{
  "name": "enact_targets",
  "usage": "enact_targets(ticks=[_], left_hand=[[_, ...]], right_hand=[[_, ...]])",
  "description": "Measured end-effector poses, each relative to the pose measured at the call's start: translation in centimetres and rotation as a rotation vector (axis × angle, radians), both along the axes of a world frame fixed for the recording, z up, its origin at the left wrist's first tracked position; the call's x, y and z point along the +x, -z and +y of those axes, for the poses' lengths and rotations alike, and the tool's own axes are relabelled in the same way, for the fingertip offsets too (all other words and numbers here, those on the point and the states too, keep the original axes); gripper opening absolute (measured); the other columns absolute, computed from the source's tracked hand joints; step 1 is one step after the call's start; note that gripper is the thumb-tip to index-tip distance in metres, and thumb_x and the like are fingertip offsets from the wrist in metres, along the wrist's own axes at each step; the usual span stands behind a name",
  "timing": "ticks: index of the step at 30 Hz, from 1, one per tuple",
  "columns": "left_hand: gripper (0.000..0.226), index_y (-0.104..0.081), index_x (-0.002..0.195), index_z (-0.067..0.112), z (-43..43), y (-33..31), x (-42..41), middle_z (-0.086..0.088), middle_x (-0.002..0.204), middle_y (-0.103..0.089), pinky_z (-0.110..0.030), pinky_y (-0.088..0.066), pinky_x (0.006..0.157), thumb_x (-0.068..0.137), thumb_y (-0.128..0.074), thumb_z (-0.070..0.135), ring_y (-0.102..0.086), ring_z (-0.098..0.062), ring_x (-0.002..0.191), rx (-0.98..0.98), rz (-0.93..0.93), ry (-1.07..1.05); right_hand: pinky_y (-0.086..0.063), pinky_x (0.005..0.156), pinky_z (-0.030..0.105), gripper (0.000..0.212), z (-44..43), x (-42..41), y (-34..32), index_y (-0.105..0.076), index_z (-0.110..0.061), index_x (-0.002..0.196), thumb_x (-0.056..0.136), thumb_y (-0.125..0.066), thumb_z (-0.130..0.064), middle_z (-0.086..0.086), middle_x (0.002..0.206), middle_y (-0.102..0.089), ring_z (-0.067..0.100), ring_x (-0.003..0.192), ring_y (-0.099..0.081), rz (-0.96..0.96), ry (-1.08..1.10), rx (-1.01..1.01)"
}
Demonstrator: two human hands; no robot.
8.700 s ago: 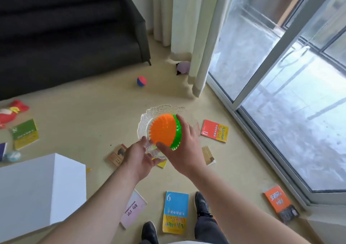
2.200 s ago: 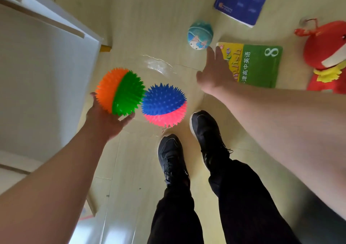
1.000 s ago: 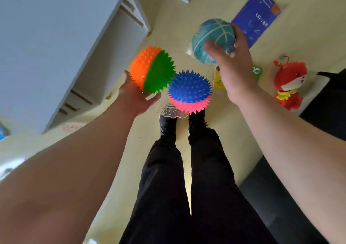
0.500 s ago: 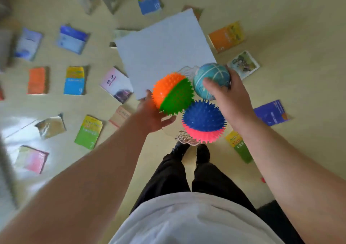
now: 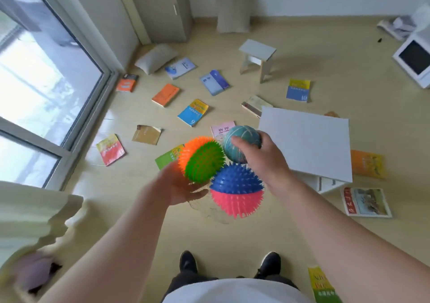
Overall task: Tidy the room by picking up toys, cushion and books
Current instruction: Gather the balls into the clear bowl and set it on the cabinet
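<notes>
Left hand holds dish (2 spiky balls), right hand teal ball.

The orange-green spiky ball and blue-pink spiky ball are bristly, glossy plastic; the teal ball looks matt; the clear dish is perhaps glass.

Starting at eleven o'clock, a blue-and-yellow book is showing one large numeral on its blue end, a 9 lying upside down to the camera. Over at two o'clock, a blue book is carrying a white "10" in its near right corner. Just off centre toward twelve, a pink book is showing the characters 物理. Down at five o'clock, a yellow-green book is showing print too blurred to read. The other covers are giving nothing legible.
</notes>
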State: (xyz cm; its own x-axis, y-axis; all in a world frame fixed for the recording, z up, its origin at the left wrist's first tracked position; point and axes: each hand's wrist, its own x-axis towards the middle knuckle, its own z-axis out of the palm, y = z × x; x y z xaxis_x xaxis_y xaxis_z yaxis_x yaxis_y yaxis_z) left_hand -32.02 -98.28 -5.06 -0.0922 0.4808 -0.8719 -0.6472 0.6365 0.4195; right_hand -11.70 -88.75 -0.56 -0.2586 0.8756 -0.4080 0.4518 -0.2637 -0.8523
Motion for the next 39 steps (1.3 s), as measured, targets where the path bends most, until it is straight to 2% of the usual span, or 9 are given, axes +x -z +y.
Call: enact_targets(ticks=[3, 8, 17, 20, 24, 27, 31, 34, 39], left_hand=[[0.036, -0.068, 0.109, 0.016, -2.7, -1.0, -6.5, -0.013, 0.097, -0.075, -0.047, -0.058, 0.074, 0.095, -0.05, 0.044, -0.074, -0.032, 0.08, 0.064, -0.034, -0.102], [0.058, -0.057, 0.126, 0.004, -7.1, -2.1, -17.2, -0.022, 0.114, -0.068, -0.057, -0.051, 0.091, 0.095, -0.048, 0.052, -0.069, -0.045, 0.095, 0.211, -0.037, -0.309], [0.015, -0.064, 0.099, 0.005, -9.4, -3.5, -27.8, -0.006, 0.083, -0.068, -0.025, -0.06, 0.062, 0.097, -0.051, 0.013, -0.069, -0.016, 0.067, 0.484, 0.097, -0.586], [0.026, -0.066, 0.121, 0.021, -8.0, -3.7, -29.5, 0.003, 0.111, -0.071, -0.024, -0.054, 0.053, 0.1, -0.05, 0.018, -0.068, -0.014, 0.069, 0.524, 0.194, -0.463], [0.023, -0.066, 0.114, 0.023, -5.3, -3.3, -32.7, 0.006, 0.106, -0.066, -0.017, -0.044, 0.042, 0.1, -0.054, 0.036, -0.06, -0.01, 0.05, 0.428, 0.248, -0.55], [0.055, -0.063, 0.128, 0.029, -3.0, -3.0, -36.3, 0.011, 0.128, -0.065, -0.026, -0.048, 0.059, 0.087, -0.059, 0.065, -0.069, -0.02, 0.092, 0.347, 0.272, -0.584], [0.066, -0.059, 0.133, 0.032, -0.9, -3.6, -41.6, 0.01, 0.131, -0.065, -0.035, -0.046, 0.069, 0.087, -0.043, 0.076, -0.062, -0.026, 0.099, 0.297, 0.379, -0.637], [0.072, -0.059, 0.135, 0.032, 0.5, -4.1, -45.8, 0.003, 0.138, -0.062, -0.056, -0.047, 0.098, 0.08, -0.05, 0.079, -0.061, -0.033, 0.118, 0.363, 0.373, -0.629], [0.065, -0.064, 0.129, 0.032, 3.1, -3.8, -52.2, 0.002, 0.132, -0.065, -0.041, -0.04, 0.066, 0.082, -0.053, 0.076, -0.055, -0.028, 0.086, 0.337, 0.405, -0.596]], right_hand=[[-0.052, 0.098, 0.039, 0.062, -1.4, -7.0, -0.7, -0.056, -0.034, 0.125, 0.075, -0.066, -0.069, -0.016, 0.111, -0.066, 0.012, 0.105, -0.064, 0.005, -0.049, 0.006], [-0.052, 0.098, 0.042, 0.065, -4.3, -18.2, -1.9, -0.056, -0.033, 0.125, 0.073, -0.066, -0.071, -0.017, 0.106, -0.064, 0.014, 0.103, -0.065, 0.046, -0.048, 0.015], [-0.052, 0.084, 0.028, 0.067, -5.3, -31.6, -5.3, -0.054, -0.025, 0.132, 0.08, -0.069, -0.065, -0.006, 0.118, -0.066, 0.015, 0.1, -0.069, 0.195, 0.012, -0.015], [-0.052, 0.088, 0.03, 0.063, -4.5, -34.9, -6.0, -0.055, -0.027, 0.128, 0.081, -0.068, -0.066, -0.011, 0.11, -0.065, 0.011, 0.1, -0.065, 0.177, -0.005, 0.01], [-0.051, 0.1, 0.039, 0.067, -2.2, -39.2, -6.1, -0.057, -0.031, 0.119, 0.071, -0.066, -0.077, -0.018, 0.099, -0.066, 0.014, 0.103, -0.067, 0.13, -0.081, 0.047], [-0.052, 0.096, 0.037, 0.065, 0.0, -42.4, -6.4, -0.057, -0.025, 0.118, 0.077, -0.065, -0.074, -0.015, 0.099, -0.064, 0.013, 0.102, -0.065, 0.07, -0.157, 0.077], [-0.048, 0.089, 0.031, 0.071, 2.6, -46.5, -7.2, -0.064, -0.023, 0.117, 0.076, -0.058, -0.081, 0.003, 0.119, -0.051, 0.017, 0.101, -0.057, -0.051, -0.237, 0.181], [-0.036, 0.088, 0.026, 0.066, 5.1, -49.6, -7.8, -0.063, -0.023, 0.123, 0.084, -0.055, -0.076, 0.005, 0.124, -0.04, 0.018, 0.103, -0.05, -0.054, -0.341, 0.185], [-0.037, 0.105, 0.027, 0.071, 8.8, -55.2, -7.1, -0.035, -0.038, 0.153, 0.09, -0.062, -0.055, 0.0, 0.137, -0.038, 0.011, 0.12, -0.048, 0.053, -0.447, 0.201]])
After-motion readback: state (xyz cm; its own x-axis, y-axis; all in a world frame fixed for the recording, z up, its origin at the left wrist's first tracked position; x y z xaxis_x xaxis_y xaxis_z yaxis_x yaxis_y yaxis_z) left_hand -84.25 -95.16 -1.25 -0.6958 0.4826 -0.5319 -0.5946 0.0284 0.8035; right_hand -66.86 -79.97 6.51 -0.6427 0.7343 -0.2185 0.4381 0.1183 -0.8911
